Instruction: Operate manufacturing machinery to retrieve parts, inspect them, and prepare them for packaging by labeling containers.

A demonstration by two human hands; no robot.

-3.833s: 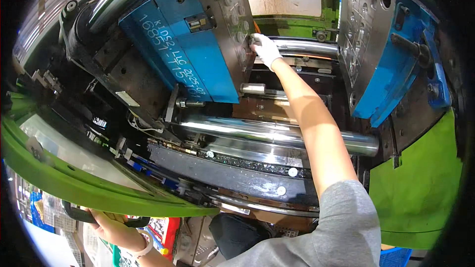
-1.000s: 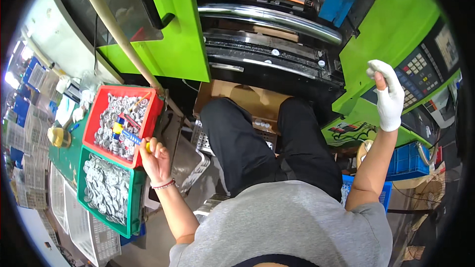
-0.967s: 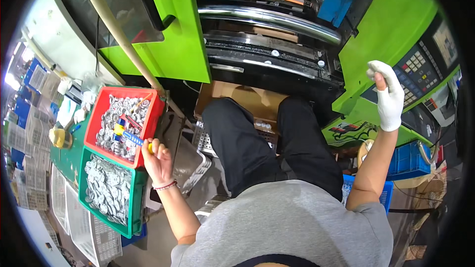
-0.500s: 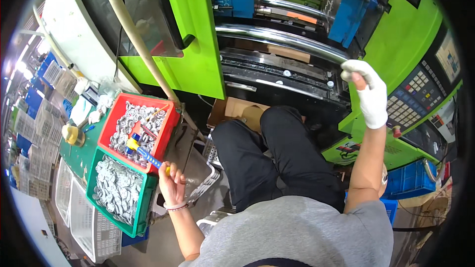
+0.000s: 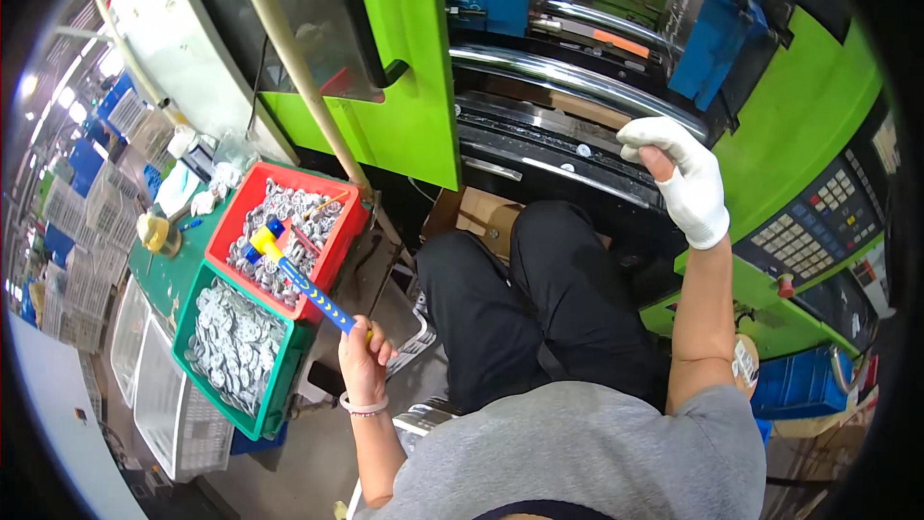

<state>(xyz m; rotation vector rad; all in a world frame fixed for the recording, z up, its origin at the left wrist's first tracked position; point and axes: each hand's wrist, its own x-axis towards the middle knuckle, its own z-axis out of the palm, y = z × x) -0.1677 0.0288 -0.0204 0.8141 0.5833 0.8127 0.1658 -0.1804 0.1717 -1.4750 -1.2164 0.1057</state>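
My bare left hand (image 5: 366, 366), with a bracelet at its wrist, is closed around the handle end of a mallet (image 5: 313, 295). The mallet has a blue and yellow handle, and its blue and yellow head is over a red bin (image 5: 357, 221) of small grey round parts (image 5: 279, 210). Beside that bin, a green bin (image 5: 266, 404) holds many flat grey parts (image 5: 231, 342). My right hand (image 5: 681, 178) wears a white glove that leaves the thumb bare. It is raised in front of the machine's metal bar, fingers curled toward the thumb; anything inside them is hidden.
A green machine (image 5: 423, 106) with a handled door and steel bars (image 5: 568, 77) stands ahead. Its keypad panel (image 5: 804, 231) is at the right. White crates (image 5: 159, 404) stand left of the bins, and a blue crate (image 5: 799, 383) sits at lower right. A cardboard box (image 5: 486, 217) lies beyond my knees.
The view has shifted slightly. My right hand has moved left, away from the control panel. My left hand has come a little right with the mallet, still over the red bin.
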